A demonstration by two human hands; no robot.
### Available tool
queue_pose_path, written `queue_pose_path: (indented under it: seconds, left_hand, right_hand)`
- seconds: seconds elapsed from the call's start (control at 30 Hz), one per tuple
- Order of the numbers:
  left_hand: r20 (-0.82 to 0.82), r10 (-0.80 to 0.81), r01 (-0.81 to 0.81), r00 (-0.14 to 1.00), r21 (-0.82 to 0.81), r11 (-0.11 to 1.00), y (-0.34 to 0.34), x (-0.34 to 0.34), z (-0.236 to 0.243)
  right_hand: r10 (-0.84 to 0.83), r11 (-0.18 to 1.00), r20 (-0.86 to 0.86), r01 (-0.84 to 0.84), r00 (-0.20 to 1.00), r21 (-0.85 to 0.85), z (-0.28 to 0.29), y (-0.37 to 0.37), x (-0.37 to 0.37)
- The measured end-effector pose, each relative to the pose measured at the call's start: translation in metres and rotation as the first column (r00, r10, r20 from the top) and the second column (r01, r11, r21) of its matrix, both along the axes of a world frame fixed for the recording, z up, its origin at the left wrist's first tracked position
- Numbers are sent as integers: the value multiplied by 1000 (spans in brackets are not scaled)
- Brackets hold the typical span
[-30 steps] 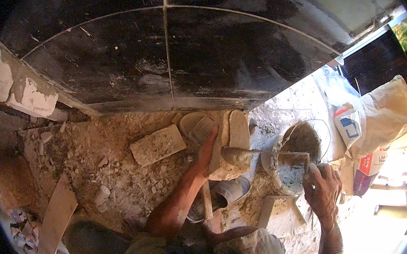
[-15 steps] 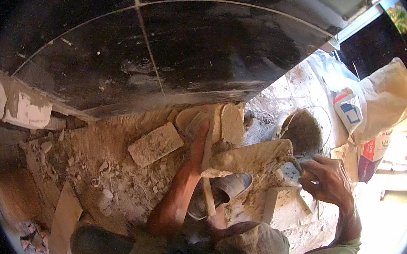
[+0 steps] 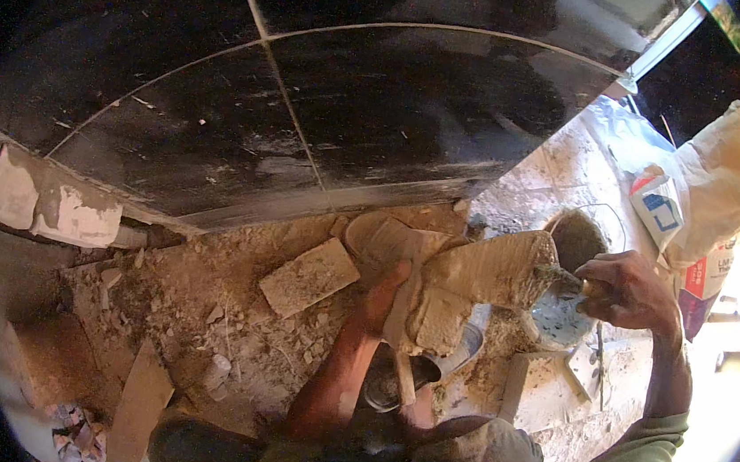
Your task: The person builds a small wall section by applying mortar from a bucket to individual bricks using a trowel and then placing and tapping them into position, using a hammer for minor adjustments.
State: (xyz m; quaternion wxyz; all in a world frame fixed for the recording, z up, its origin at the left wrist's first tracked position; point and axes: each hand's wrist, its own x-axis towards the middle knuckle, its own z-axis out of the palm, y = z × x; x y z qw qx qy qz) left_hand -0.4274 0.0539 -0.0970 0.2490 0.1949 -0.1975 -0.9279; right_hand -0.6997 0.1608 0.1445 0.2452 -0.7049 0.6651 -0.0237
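My left hand (image 3: pixel 386 293) grips an upright brick (image 3: pixel 402 310), seen nearly edge-on. A thick lump of wet mortar (image 3: pixel 443 323) clings to the brick's right side. In my right hand (image 3: pixel 630 290) is a trowel (image 3: pixel 496 265), fingers wrapped round its handle. Its broad blade is coated in mortar and reaches left to the brick. Just beyond the right hand stands a dark bucket (image 3: pixel 576 237). A pale bucket with bluish-white, wet-looking contents (image 3: pixel 557 319) is below the blade. Under the brick, a wooden stick (image 3: pixel 407 377) shows near my shoe (image 3: pixel 463 351).
A black tiled face (image 3: pixel 383 99) rises in front. Left of my hand, a loose brick (image 3: pixel 309 277) lies on rubble-strewn ground (image 3: pixel 228 315). Bags (image 3: pixel 722 185) stand at the right. A pale block (image 3: pixel 542 390) lies below the buckets; a board (image 3: pixel 140 396) is at lower left.
The view has shifted, so most things appear farther right and lower. The trowel blade has lifted relative to the brick, showing the mortar lump on its side. Both hands keep their holds.
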Motion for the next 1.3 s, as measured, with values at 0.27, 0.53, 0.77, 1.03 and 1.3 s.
queue_pose_path:
  seconds: [0.27,0.53,0.77,1.03,1.3]
  left_hand:
    - [-331,-201,238,922,73,968,7,4,-38]
    - [-234,-120,159,965,157,975,9,-1,-43]
    - [-241,-51,111,969,245,963,-4,-2,-25]
    - [95,43,-58,995,158,986,1,-7,-12]
    - [-502,-9,133,865,211,968,-12,4,-39]
  right_hand:
    - [-19,983,59,8,998,183,-5,-16,-23]
    - [-456,885,297,391,839,254,-19,-4,-42]
    - [-605,783,64,579,794,225,-23,46,-43]
    - [-444,861,-445,508,778,29,-37,112,-78]
    - [-307,879,-726,477,616,32,-96,83,-63]
